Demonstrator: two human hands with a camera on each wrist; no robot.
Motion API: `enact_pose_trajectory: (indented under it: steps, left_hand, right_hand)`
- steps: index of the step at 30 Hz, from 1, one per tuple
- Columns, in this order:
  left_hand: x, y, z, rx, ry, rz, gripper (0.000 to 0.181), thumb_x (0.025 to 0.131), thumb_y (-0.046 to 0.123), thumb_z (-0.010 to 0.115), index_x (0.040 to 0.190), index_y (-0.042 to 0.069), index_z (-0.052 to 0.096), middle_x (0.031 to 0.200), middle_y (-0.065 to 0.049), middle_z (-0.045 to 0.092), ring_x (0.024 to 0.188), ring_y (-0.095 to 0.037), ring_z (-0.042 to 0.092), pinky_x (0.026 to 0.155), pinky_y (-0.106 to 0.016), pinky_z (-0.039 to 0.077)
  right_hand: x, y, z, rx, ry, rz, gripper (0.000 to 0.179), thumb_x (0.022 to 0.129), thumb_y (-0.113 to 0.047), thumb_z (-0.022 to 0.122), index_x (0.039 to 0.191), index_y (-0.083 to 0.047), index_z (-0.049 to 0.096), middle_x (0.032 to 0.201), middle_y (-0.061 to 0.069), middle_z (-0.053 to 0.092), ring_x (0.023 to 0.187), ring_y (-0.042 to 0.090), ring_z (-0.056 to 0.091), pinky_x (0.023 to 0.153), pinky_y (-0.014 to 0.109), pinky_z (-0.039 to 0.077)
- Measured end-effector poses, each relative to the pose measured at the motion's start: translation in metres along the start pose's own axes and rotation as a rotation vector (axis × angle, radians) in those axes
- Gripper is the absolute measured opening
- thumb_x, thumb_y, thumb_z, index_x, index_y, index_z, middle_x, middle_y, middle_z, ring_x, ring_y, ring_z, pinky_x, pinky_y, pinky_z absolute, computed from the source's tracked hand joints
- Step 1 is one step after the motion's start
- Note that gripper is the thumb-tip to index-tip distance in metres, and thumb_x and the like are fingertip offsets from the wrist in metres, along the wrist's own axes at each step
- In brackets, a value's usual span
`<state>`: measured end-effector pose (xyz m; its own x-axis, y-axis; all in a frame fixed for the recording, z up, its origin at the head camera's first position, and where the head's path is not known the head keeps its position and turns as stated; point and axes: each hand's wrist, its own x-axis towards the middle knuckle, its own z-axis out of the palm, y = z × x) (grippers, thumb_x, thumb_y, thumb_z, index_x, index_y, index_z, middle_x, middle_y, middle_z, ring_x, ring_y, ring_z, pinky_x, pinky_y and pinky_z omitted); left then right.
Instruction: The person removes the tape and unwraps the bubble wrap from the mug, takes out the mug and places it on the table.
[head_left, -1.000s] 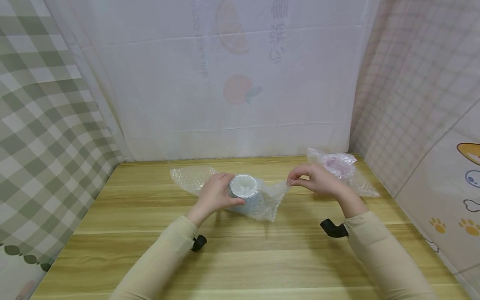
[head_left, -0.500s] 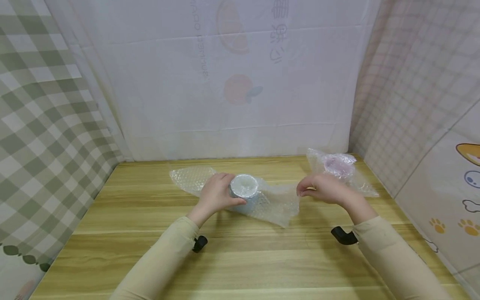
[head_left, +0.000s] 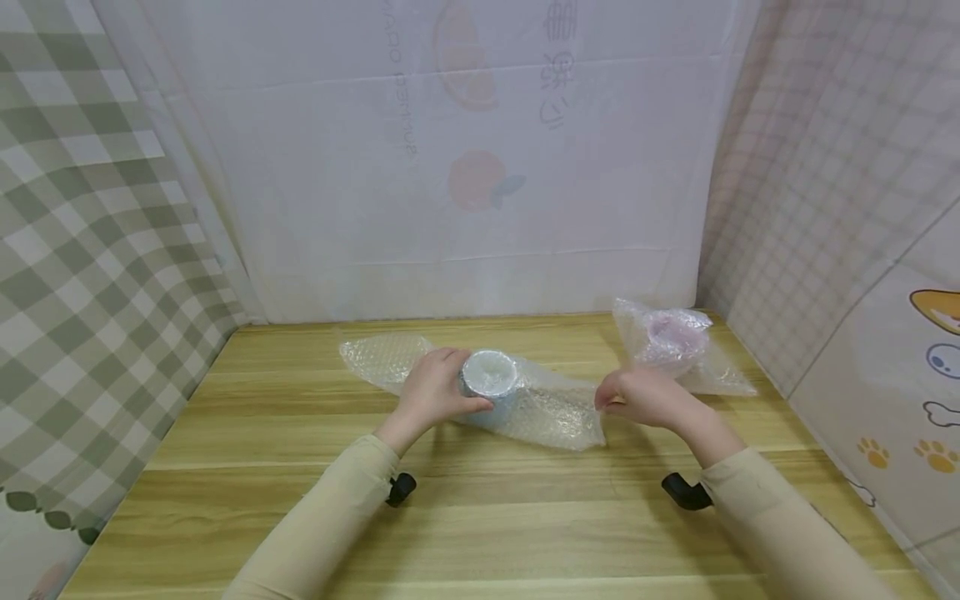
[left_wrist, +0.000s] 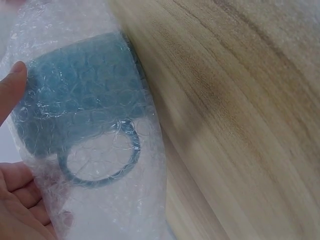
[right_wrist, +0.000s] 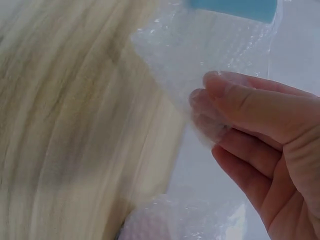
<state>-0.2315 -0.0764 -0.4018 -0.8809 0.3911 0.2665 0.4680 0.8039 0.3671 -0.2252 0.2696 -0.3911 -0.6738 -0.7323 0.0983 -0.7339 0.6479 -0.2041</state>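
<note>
A blue mug stands upright in bubble wrap, its round end facing up. Through the film, its ring-shaped handle and blue side show in the left wrist view. My left hand grips the wrapped mug from the left, thumb across the near side and fingers behind. Off to the right, my right hand pinches the wrap's right end between thumb and fingertips. That stretch of film lies spread between mug and hand, seen close up in the right wrist view at the fingers.
Behind my right hand, a pink item in bubble wrap lies at the table's back right corner. The wrap's other end stretches left behind my left hand. A white curtain hangs along the back edge of the wooden table.
My right hand has moved right and a little toward me, drawing the wrap's end out flatter from the mug. The left hand and mug stay in place.
</note>
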Motion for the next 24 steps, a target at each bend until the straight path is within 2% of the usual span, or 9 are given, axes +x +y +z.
enact_pose_trajectory:
  steps: [8, 13, 19, 24]
  left_hand:
    - [-0.001, 0.0, -0.001, -0.002, -0.014, -0.012, 0.088, 0.065, 0.052, 0.089, 0.131, 0.001, 0.06, 0.127, -0.015, 0.063, 0.118, -0.034, 0.058, 0.103, -0.046, 0.044]
    - [-0.001, 0.0, -0.001, -0.006, -0.008, -0.008, 0.087, 0.065, 0.052, 0.089, 0.13, 0.001, 0.06, 0.127, -0.015, 0.063, 0.118, -0.033, 0.058, 0.103, -0.046, 0.044]
    - [-0.001, 0.0, -0.001, -0.006, -0.006, -0.003, 0.088, 0.065, 0.053, 0.088, 0.131, 0.001, 0.06, 0.127, -0.015, 0.063, 0.117, -0.033, 0.058, 0.102, -0.046, 0.045]
    - [0.0, 0.001, -0.001, -0.012, -0.002, -0.001, 0.086, 0.065, 0.051, 0.089, 0.13, 0.002, 0.061, 0.125, -0.014, 0.064, 0.116, -0.032, 0.058, 0.102, -0.045, 0.045]
  right_hand:
    - [-0.002, -0.01, -0.011, 0.054, -0.026, 0.015, 0.006, 0.087, -0.018, 0.077, 0.09, -0.013, 0.077, 0.089, -0.007, 0.073, 0.082, 0.014, 0.069, 0.073, 0.036, 0.057]
    - [0.008, -0.016, -0.021, 0.097, 0.066, 0.04, 0.004, 0.09, -0.016, 0.074, 0.092, -0.015, 0.077, 0.092, -0.008, 0.072, 0.083, 0.012, 0.067, 0.072, 0.037, 0.056]
    - [0.036, -0.026, -0.02, 0.198, 0.214, 0.096, 0.019, 0.091, -0.018, 0.073, 0.108, -0.008, 0.073, 0.103, 0.001, 0.072, 0.093, 0.02, 0.067, 0.081, 0.044, 0.054]
    - [0.068, -0.033, -0.01, 0.289, 0.254, 0.177, 0.037, 0.092, -0.021, 0.072, 0.123, -0.001, 0.066, 0.113, 0.013, 0.07, 0.102, 0.029, 0.066, 0.089, 0.045, 0.054]
